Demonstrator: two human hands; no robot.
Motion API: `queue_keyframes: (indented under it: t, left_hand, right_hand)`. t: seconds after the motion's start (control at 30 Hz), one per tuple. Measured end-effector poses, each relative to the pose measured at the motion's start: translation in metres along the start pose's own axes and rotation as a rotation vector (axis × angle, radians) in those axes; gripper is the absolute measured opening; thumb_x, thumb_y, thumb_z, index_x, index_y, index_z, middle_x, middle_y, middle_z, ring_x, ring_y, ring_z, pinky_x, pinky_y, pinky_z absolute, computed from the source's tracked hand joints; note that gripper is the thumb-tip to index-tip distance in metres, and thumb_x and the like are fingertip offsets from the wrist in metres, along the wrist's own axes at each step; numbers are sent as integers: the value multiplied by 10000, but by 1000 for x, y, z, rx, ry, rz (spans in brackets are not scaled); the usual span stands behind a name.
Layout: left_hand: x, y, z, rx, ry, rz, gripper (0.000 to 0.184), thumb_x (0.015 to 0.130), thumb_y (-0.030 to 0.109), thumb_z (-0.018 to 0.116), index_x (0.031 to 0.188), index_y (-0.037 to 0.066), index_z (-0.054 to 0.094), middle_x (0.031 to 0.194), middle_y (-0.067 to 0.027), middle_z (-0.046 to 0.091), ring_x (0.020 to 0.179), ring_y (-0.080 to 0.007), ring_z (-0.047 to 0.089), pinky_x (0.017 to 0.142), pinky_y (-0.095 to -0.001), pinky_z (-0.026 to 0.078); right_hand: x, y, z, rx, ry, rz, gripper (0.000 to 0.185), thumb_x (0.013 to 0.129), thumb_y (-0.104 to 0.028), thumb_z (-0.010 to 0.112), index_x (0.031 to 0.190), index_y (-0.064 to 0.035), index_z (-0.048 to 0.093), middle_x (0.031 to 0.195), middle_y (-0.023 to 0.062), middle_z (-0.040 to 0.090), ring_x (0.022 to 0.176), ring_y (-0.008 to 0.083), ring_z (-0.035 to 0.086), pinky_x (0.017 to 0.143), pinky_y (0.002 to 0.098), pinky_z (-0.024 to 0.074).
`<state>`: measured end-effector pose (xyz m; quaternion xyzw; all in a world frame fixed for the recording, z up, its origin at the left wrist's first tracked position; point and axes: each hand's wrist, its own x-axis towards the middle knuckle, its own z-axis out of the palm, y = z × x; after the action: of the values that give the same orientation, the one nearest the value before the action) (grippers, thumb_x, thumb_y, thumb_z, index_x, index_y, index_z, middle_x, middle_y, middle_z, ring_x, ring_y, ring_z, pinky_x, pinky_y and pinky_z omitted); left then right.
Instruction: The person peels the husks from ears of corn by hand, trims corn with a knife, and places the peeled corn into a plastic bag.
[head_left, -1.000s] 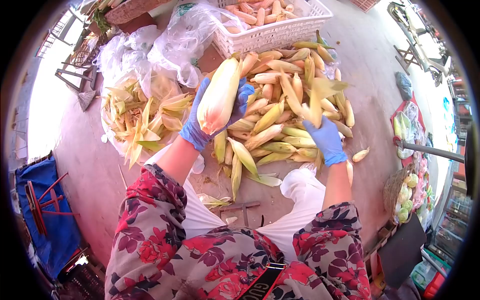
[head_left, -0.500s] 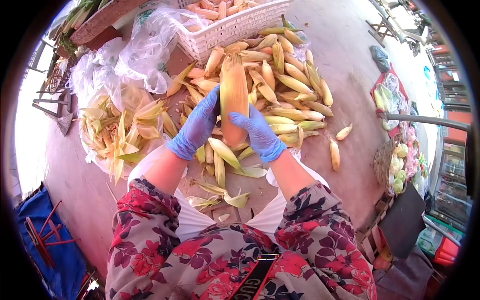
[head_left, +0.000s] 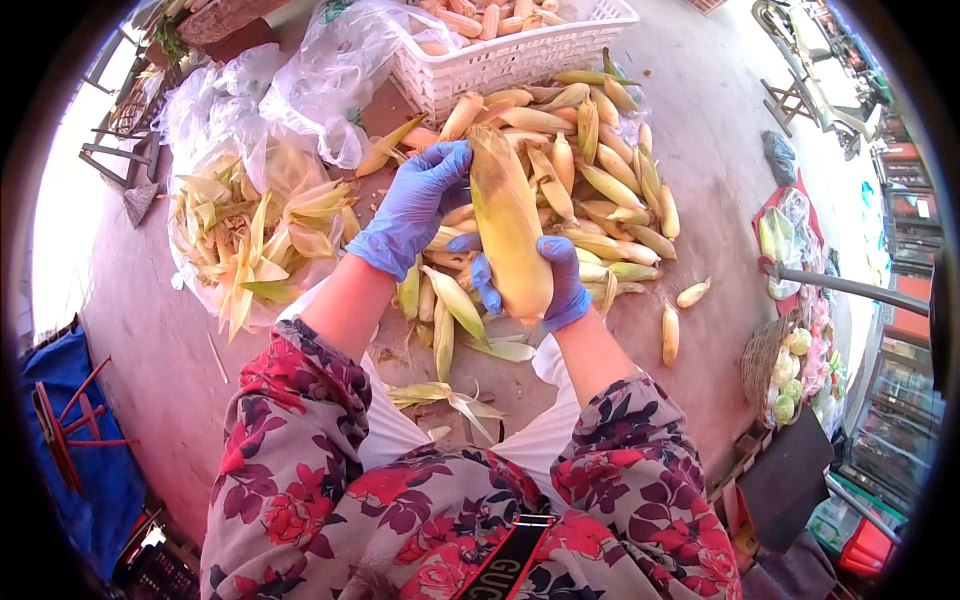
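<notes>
The ear of corn (head_left: pixel 512 225) is between the two hands, above the floor (head_left: pixel 720 210), and its yellowish husk (head_left: pixel 497 180) covers most of it, so I judge that this one is not finished. The right hand (head_left: pixel 567 290) is clamped around its lower end, with fingers and thumb on opposite sides. The left hand (head_left: pixel 412 207) has its bent fingers against the upper end; whether it grips there, I cannot tell. Just beyond lies the pile of ears (head_left: pixel 605 187), many in their leaves, so much seems to be left. Stripped leaves (head_left: pixel 262 255) in a plastic bag (head_left: pixel 290 168) and paler ears (head_left: pixel 490 22) in the white crate (head_left: pixel 510 62) look like the done part. Compared with half a second ago, the ear leans more, its lower end towards the right; the right thumb is no longer across its front, and the left hand is nearer to its top.
</notes>
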<state>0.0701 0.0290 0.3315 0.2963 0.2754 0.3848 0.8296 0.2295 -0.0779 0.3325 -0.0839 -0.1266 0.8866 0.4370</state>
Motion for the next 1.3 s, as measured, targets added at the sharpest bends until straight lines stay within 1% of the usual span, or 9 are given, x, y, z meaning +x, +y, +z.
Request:
queue_keyframes:
  t: [0.07,0.47,0.57,0.77,0.93,1.1,1.17,1.27,1.3]
  left_hand:
    - [1,-1,-2,53,98,87,119,859,142,593,953,68,595,892,-9,623,814,-119,606,738,-277,517]
    - [1,7,3,188,192,206,149,860,122,593,985,41,595,927,-18,605,809,-94,573,711,-258,507]
    - [8,-1,-12,252,137,238,125,883,108,555,980,31,569,995,-49,606,883,-118,578,775,-269,494]
    - [-7,-11,30,316,-16,557,74,927,37,436,958,36,504,980,-47,583,1009,-138,549,893,-269,425]
    - [-21,-14,29,331,-81,396,85,942,73,417,973,43,491,891,-20,525,794,-115,574,784,-240,461]
    - [-60,-10,51,459,-577,-166,147,932,197,466,892,65,517,729,2,549,651,-114,590,580,-256,475]
    - [-61,-21,41,848,-748,-158,132,892,166,501,884,41,545,759,-57,588,657,-176,607,629,-301,481]
    - [-57,-21,27,1485,-617,-97,186,836,217,556,875,35,567,774,-115,622,680,-290,614,657,-360,485]
    - [-54,-19,18,1646,-607,-172,296,788,263,605,970,32,571,904,-169,617,803,-368,590,741,-396,471]
  right_hand:
    - [0,1,-3,-3,40,5,723,693,-398,606,1225,47,402,999,229,567,709,292,593,621,368,513]
    - [2,-9,2,-345,264,-20,660,735,-334,604,1231,51,401,1001,207,585,795,282,621,714,360,528]
    - [1,-12,-4,-405,239,15,654,740,-329,616,1235,41,402,1027,201,582,809,277,628,738,351,531]
    - [4,-8,-14,-113,365,-280,660,781,-436,531,1244,19,409,1075,202,569,906,282,607,769,375,525]
    - [4,-15,-20,-65,364,-359,636,794,-446,531,1243,-9,420,1061,155,577,921,273,595,789,386,510]
    - [5,-25,-33,-21,368,-382,592,775,-375,595,1214,-15,429,989,128,578,876,267,598,780,404,511]
    - [-2,-42,-23,-1,372,-457,597,759,-382,604,1206,-22,437,1007,128,561,856,270,594,764,429,510]
    - [-13,-64,-30,150,154,-408,663,754,-433,582,1237,-9,417,999,139,562,835,284,589,752,430,507]
    - [-16,-68,-29,188,109,-391,672,759,-438,567,1247,-4,408,996,143,564,832,288,588,753,429,507]
